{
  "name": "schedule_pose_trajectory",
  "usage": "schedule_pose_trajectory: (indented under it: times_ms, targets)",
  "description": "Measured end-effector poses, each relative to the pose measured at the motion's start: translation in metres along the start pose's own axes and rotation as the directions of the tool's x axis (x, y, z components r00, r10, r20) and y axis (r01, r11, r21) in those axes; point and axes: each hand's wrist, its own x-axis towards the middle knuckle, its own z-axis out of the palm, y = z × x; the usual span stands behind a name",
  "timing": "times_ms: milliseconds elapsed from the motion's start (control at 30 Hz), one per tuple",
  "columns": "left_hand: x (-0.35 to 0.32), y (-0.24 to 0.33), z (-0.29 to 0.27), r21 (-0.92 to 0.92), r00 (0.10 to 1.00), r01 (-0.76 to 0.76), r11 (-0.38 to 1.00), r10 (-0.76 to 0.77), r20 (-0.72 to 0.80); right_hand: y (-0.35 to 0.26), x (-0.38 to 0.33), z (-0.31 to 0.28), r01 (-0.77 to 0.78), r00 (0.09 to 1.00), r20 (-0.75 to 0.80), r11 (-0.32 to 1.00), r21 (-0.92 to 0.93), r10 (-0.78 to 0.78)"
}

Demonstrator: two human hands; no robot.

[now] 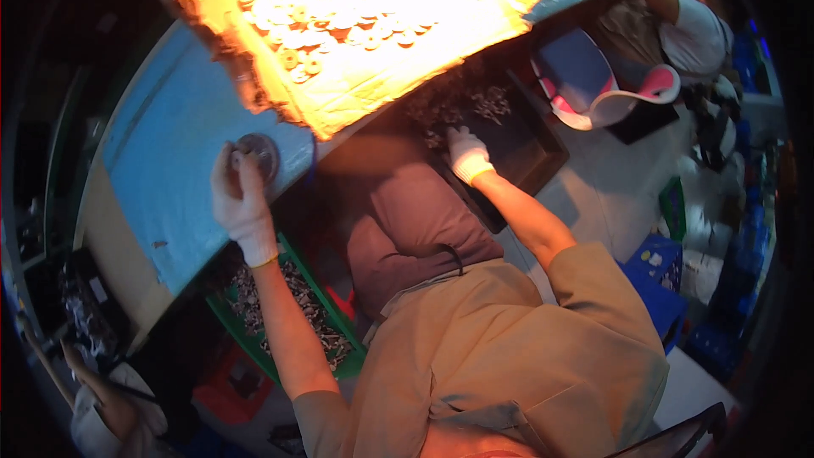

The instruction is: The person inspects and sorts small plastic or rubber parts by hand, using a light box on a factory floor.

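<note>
My left hand (243, 206), in a white knit glove, is at the edge of the blue-topped table (161, 161). Its thumb and fingers close on a round, shallow, greyish dish (259, 158) at the tabletop; what the dish holds is too blurred to tell. My right hand (467, 156), gloved the same way, reaches down to a dark tray (543, 153) beside my knees. Its bunched fingertips touch a heap of small dark metal-looking parts (458, 106); anything between them is hidden.
A brightly lit box (292, 110) with many small ring-shaped pieces stands on the table ahead. A green crate (254, 343) of small parts is below my left arm. A stool-like seat (585, 85), blue boxes (657, 276) and co-workers (699, 34) are around me.
</note>
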Motion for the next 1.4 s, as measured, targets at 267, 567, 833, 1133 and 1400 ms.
schedule_pose_trajectory:
  times_ms: [267,567,833,1133,1400]
  targets:
    - [0.007,-0.009,0.005,0.274,0.947,-0.3,0.914,0.32,-0.03,0.058,-0.008,-0.003,-0.108,0.994,0.084,0.683,0.722,0.068]
    - [0.007,-0.006,-0.002,0.255,0.948,-0.309,0.916,0.319,0.002,-0.113,-0.102,-0.18,0.275,0.9,-0.053,0.471,0.838,-0.433]
    - [0.009,-0.005,-0.001,0.209,0.918,-0.393,0.896,0.396,0.029,-0.26,-0.081,-0.23,0.747,0.65,-0.567,0.562,0.355,-0.506]
    - [0.008,-0.011,-0.007,0.242,0.918,-0.39,0.888,0.396,0.024,-0.292,-0.073,-0.256,0.701,0.672,-0.296,0.712,-0.043,-0.679]
    - [0.012,-0.008,-0.011,0.069,0.958,-0.286,0.956,0.286,0.001,-0.303,-0.073,-0.257,0.715,0.604,-0.24,0.65,-0.257,-0.76]
